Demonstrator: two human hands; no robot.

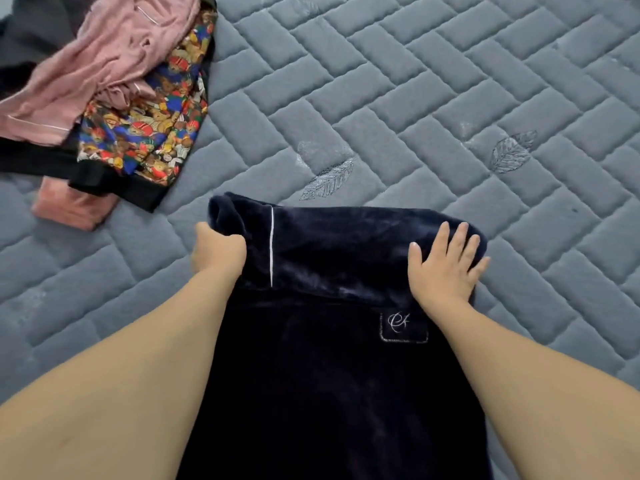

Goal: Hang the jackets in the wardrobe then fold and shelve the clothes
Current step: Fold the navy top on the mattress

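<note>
Head view: navy velvet garment [332, 341] lies on the grey quilted mattress [450, 98], its far end folded back.
Left hand [218, 251]: fingers curled, gripping the fold's left edge.
Right hand [446, 265]: spread flat, pressing the fold's right end.
Risk: plush velvet looks slippery; releasing unevenly may skew the fold.
Surface: mattress; clothes pile [114, 98] far left of the grip.

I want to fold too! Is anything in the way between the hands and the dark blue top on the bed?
Nothing visible is. The left hand already grips the navy top at its folded edge, and the right hand lies flat on it. The pile of other clothes sits apart, off to the left on the quilted mattress.
</note>
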